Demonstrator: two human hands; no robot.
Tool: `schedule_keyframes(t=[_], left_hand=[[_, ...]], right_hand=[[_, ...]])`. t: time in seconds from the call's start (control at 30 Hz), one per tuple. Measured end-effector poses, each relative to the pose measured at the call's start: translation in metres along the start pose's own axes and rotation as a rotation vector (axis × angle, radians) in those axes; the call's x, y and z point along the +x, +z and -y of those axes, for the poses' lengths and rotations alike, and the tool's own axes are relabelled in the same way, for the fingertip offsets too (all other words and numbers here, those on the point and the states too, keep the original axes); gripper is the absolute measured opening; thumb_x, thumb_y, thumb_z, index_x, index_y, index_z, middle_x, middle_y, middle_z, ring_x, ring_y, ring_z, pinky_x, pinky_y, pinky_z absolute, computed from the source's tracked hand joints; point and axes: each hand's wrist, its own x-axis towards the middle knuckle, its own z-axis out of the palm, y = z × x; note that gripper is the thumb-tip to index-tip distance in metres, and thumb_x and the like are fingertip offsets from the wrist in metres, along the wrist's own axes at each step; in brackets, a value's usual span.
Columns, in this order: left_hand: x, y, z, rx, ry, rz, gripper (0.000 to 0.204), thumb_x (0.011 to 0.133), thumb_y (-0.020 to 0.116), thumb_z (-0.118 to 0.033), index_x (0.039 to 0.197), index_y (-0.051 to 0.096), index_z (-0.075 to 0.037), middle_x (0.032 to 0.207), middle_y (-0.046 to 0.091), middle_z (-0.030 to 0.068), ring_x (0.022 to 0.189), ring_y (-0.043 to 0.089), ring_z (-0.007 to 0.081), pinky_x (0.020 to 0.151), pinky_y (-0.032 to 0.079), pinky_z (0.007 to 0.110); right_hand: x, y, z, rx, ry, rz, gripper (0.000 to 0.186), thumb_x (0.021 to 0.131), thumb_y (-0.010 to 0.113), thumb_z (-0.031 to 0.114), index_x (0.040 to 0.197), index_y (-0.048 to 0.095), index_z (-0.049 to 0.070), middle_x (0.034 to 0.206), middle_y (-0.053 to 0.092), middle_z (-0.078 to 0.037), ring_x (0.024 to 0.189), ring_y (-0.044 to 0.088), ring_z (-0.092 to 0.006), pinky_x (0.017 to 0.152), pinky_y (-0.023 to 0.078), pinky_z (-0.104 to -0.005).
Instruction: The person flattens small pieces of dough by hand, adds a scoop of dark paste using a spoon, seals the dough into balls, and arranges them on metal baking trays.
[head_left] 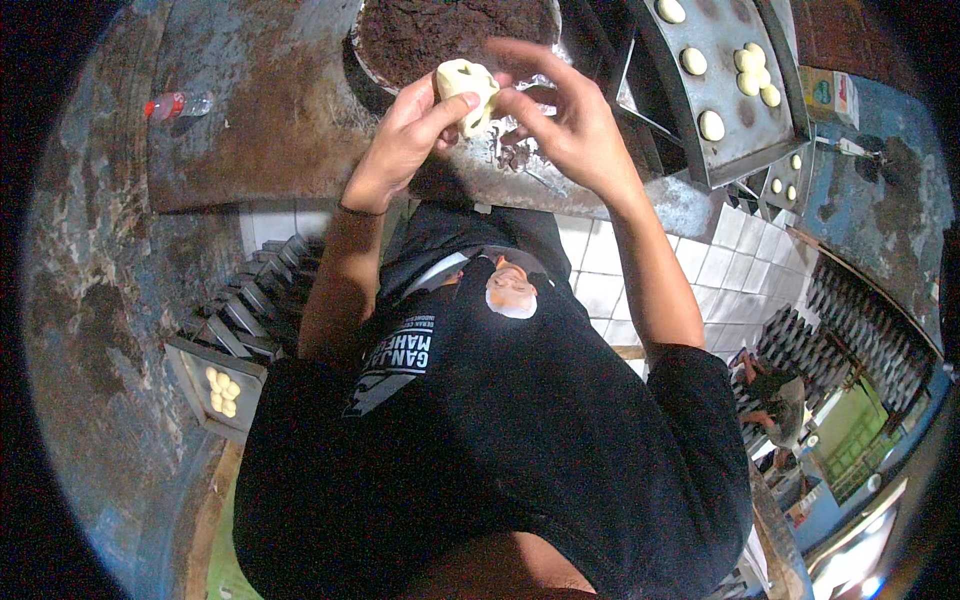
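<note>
My left hand (405,130) is closed around a pale piece of dough (466,84), its thumb pressed on the front. Folds and hollows show in the dough's surface. Close on its right side is my right hand (570,115), fingers apart and partly blurred by motion; the thumb and fingertips reach the dough's edge. Just beyond both hands stands a large round pan (455,35) filled with a dark brown, crumbly mass. Below the right hand, dark crumbs (514,156) and a thin metal utensil (543,184) lie on the worktable.
A metal tray (735,120) with several pale dough balls rests at the right on stacked trays. Another dough tray (205,390) sits at lower left. A clear bottle with a red cap (180,106) lies on the worktable (260,150). A carton (832,97) stands far right.
</note>
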Motion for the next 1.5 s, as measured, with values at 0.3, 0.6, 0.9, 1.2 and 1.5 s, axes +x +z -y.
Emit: schedule_keyframes(t=[0.3, 0.6, 0.9, 1.2, 1.5], left_hand=[[0.01, 0.016, -0.007, -0.24, 0.004, -0.027, 0.024, 0.1, 0.055, -0.023, 0.118, 0.06, -0.008, 0.09, 0.061, -0.0013, 0.071, 0.049, 0.0009, 0.054, 0.034, 0.02], [0.004, 0.022, -0.012, -0.098, 0.058, -0.069, 0.025, 0.102, 0.064, -0.027, 0.12, 0.061, -0.009, 0.093, 0.063, -0.0031, 0.072, 0.051, 0.0009, 0.056, 0.037, 0.018], [0.006, 0.033, -0.021, -0.429, -0.037, -0.139, 0.021, 0.1, 0.063, -0.021, 0.116, 0.063, -0.008, 0.093, 0.065, 0.0005, 0.071, 0.055, 0.0034, 0.054, 0.04, 0.021], [0.032, 0.061, -0.04, -0.088, 0.269, -0.309, 0.034, 0.097, 0.077, -0.026, 0.118, 0.06, -0.005, 0.086, 0.066, 0.0028, 0.067, 0.059, 0.005, 0.057, 0.046, 0.019], [0.063, 0.141, -0.08, -0.067, 0.363, -0.064, 0.031, 0.085, 0.079, -0.004, 0.111, 0.063, -0.004, 0.1, 0.07, 0.0043, 0.094, 0.07, 0.0118, 0.085, 0.057, 0.028]], right_hand=[[0.027, -0.015, 0.02, -0.514, -0.354, 0.149, 0.054, 0.077, 0.087, 0.033, 0.122, 0.072, 0.008, 0.112, 0.065, -0.017, 0.096, 0.068, -0.0358, 0.085, 0.057, -0.0433], [0.022, -0.023, 0.016, -0.42, -0.332, -0.044, 0.038, 0.085, 0.083, 0.022, 0.118, 0.074, 0.006, 0.102, 0.071, -0.015, 0.085, 0.072, -0.0318, 0.077, 0.059, -0.039], [0.022, -0.015, 0.021, -0.488, -0.46, -0.012, 0.056, 0.078, 0.088, 0.034, 0.125, 0.073, 0.008, 0.106, 0.069, -0.014, 0.097, 0.068, -0.0339, 0.087, 0.056, -0.0412], [0.009, -0.018, -0.003, 0.529, 0.167, -0.245, 0.022, 0.094, 0.078, 0.018, 0.109, 0.075, 0.002, 0.104, 0.076, -0.01, 0.087, 0.072, -0.0178, 0.076, 0.061, -0.0304], [-0.009, -0.023, -0.001, 0.724, -0.095, -0.538, 0.034, 0.091, 0.074, 0.003, 0.124, 0.064, 0.001, 0.112, 0.072, -0.006, 0.095, 0.072, -0.0162, 0.071, 0.065, -0.0299]])
